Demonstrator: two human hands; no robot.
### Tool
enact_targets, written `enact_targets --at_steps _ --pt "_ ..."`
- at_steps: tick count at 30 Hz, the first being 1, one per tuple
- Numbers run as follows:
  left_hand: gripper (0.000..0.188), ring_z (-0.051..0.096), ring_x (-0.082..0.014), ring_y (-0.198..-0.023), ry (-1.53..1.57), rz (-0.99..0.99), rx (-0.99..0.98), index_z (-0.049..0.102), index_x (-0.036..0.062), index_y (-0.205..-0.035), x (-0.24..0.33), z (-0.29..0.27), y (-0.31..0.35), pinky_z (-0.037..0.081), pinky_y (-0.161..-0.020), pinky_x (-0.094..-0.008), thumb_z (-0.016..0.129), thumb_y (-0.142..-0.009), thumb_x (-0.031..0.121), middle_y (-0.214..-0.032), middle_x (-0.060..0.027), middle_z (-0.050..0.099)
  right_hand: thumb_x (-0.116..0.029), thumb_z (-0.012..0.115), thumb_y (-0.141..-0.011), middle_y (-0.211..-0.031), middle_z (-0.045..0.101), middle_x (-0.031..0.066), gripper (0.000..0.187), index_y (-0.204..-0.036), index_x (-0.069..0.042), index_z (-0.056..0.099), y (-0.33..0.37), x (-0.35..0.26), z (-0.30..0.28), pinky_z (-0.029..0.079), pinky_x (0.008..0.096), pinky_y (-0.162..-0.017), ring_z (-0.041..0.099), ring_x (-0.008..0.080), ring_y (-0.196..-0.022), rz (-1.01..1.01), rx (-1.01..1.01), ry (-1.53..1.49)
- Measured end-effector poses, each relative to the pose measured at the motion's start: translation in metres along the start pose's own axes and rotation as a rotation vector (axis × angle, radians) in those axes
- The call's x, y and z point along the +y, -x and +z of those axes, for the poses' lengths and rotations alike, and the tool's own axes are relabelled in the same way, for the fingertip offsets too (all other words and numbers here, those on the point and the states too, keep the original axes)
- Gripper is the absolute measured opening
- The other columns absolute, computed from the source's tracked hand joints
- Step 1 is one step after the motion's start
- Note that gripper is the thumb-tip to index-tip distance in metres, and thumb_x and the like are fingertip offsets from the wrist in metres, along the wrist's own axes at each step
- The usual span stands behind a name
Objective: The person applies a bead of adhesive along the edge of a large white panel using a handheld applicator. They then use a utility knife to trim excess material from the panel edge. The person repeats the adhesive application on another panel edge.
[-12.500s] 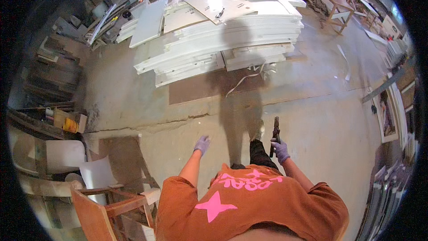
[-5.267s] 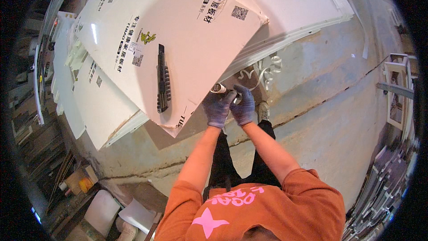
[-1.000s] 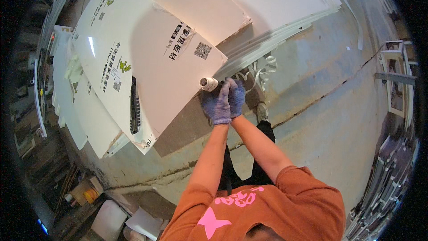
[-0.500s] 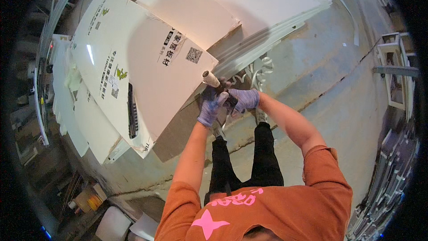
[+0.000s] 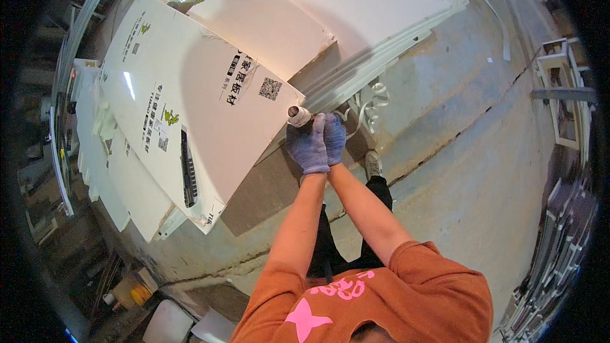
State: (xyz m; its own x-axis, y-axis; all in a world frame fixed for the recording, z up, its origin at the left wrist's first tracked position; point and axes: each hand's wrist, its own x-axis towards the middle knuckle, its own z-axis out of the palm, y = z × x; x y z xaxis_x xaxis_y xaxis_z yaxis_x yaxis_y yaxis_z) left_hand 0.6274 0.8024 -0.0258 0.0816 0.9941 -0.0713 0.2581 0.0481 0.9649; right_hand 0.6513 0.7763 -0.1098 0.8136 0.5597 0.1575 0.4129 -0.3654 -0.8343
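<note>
Both my hands wear purple-blue gloves and are pressed together at the near corner of a large white board [image 5: 210, 108]. My left hand [image 5: 306, 147] and my right hand [image 5: 333, 138] both grip a small cylindrical tube [image 5: 298, 115], whose pale round end points toward the board's corner. The board lies on top of a stack of white panels [image 5: 375, 19] and carries printed labels and a square code. A long black tool [image 5: 187, 168] rests on the board near its lower left edge.
White plastic strips [image 5: 368, 105] curl on the concrete floor beside the stack. More white panels [image 5: 114, 171] lie to the left. Framed panels [image 5: 565, 101] lean at the right edge. A yellow container [image 5: 136, 292] and white objects sit at the lower left.
My hands, apart half a second ago, have come together again around the tube at the board's corner. The view has shifted slightly; the board and black tool stay put.
</note>
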Motion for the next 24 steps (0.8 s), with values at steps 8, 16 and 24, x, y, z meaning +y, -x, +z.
enact_targets --at_steps 8,16,24 --pt "0.025 0.059 -0.0136 -0.081 0.086 0.135 -0.260 0.061 0.0026 -0.099 -0.001 -0.014 -0.006 0.047 -0.077 -0.0283 0.067 -0.078 0.015 -0.091 -0.0027 0.063 -0.022 0.071 -0.068 -0.097 0.060 0.0191 0.046 -0.105 -0.007 0.050 -0.040 -0.003 -0.054 0.048 0.0404 -0.077 0.059 0.0368 -0.090 -0.135 -0.604 -0.345" --pt "0.036 0.060 -0.0141 -0.075 0.157 -0.020 -0.609 0.058 0.0034 -0.099 -0.001 -0.001 -0.021 0.049 -0.071 -0.0285 0.072 -0.070 0.018 -0.085 -0.0034 0.064 -0.006 0.070 -0.066 -0.096 0.061 0.0055 0.048 -0.112 -0.004 0.055 -0.090 -0.015 -0.101 0.048 0.0266 -0.066 0.058 0.0128 -0.083 0.231 -1.441 -0.721" --pt "0.033 0.056 -0.0119 -0.064 -0.115 0.017 -0.244 0.057 0.0069 -0.077 0.009 0.018 -0.007 0.047 -0.064 -0.0267 0.084 -0.064 0.020 -0.070 0.0005 0.060 -0.024 0.050 -0.092 -0.109 0.063 0.0106 0.029 -0.113 -0.006 0.059 -0.032 -0.030 -0.070 0.045 0.0304 -0.086 0.059 0.0167 -0.094 0.428 -0.393 -0.749"
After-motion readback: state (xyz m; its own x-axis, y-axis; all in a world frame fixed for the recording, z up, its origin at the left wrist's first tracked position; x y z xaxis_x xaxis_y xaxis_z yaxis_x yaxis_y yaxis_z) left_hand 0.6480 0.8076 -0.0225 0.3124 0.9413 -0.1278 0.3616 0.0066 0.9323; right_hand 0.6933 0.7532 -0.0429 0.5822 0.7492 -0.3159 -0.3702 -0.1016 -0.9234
